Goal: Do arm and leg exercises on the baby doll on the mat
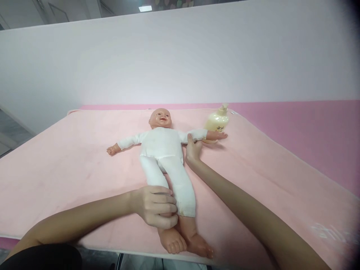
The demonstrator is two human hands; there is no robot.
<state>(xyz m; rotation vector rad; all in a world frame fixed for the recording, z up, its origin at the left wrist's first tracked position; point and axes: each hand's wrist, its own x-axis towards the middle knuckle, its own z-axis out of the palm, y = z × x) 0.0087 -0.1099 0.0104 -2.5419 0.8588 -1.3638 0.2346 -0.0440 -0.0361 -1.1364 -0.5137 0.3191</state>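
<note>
A plastic baby doll in white cloth (164, 152) is laid on a pink blanket (70, 157). Its lower leg is clasped by the left hand (156, 206); its upper arm is gripped by the right hand (192, 149), near a pale yellow pump bottle (217, 120).

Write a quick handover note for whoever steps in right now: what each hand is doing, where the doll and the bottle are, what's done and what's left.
Left hand: wrapped around the doll's lower leg, just above the foot at the near table edge.
Right hand: gripping the doll's upper arm, on the side by the bottle.
Doll: lying face up on the pink mat, arms spread, in a white suit, feet bare.
Lotion bottle: upright on the mat behind the doll's hand, pump on, untouched.
Done: doll laid out and held at leg and arm.
Left: bottle not yet picked up; suit still on.
</note>
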